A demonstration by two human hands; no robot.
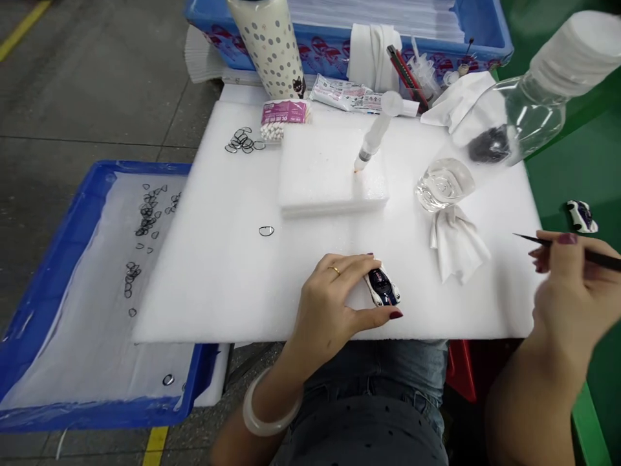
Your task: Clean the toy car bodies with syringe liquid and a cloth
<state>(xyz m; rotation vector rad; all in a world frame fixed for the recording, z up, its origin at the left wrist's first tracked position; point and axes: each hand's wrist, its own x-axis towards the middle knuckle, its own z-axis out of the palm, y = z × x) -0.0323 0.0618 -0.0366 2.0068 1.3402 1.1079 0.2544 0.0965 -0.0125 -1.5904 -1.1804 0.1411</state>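
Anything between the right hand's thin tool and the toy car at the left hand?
Yes: a crumpled white cloth lies between the thin tool in the right hand and the toy car. The clear glass stands beyond it, off the direct line.

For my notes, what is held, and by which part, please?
Left hand: white and dark toy car, its ends. Right hand: slim black pointed tool, its shaft.

I see smooth, glossy paint on the toy car (382, 286), matt, faintly pebbled white foam in the block (320, 168), clear shiny plastic in the bottle (526, 116), soft creased cloth (458, 244), and slick blue plastic round the tray (63, 233).
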